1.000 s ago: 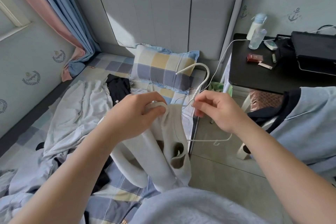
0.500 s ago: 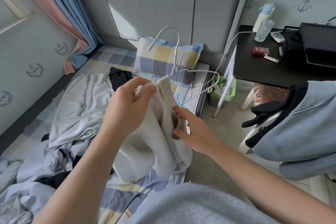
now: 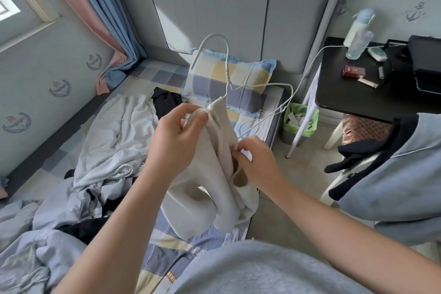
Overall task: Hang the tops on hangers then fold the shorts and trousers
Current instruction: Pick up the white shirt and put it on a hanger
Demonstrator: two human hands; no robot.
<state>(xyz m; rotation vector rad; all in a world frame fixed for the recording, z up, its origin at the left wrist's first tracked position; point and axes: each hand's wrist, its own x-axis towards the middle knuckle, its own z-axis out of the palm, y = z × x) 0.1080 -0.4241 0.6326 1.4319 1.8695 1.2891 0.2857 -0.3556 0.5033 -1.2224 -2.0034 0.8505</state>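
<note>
A cream sleeveless top hangs in front of me over the bed's edge. My left hand pinches its shoulder strap, which sits over one arm of a white wire hanger. The hanger's hook points up in front of the pillow. My right hand grips the top's fabric just right of centre, below the hanger's other arm. Pale blue-grey clothes and a black garment lie on the bed to the left.
A checked pillow leans on the grey headboard. A black side table with bottles and small items stands at the right, a green bin beside it. A blue and black garment drapes over a white chair at the right.
The hanger swung from my right side to upright in the middle, one arm now inside the top's strap. My right hand left the hanger and dropped to grip the fabric.
</note>
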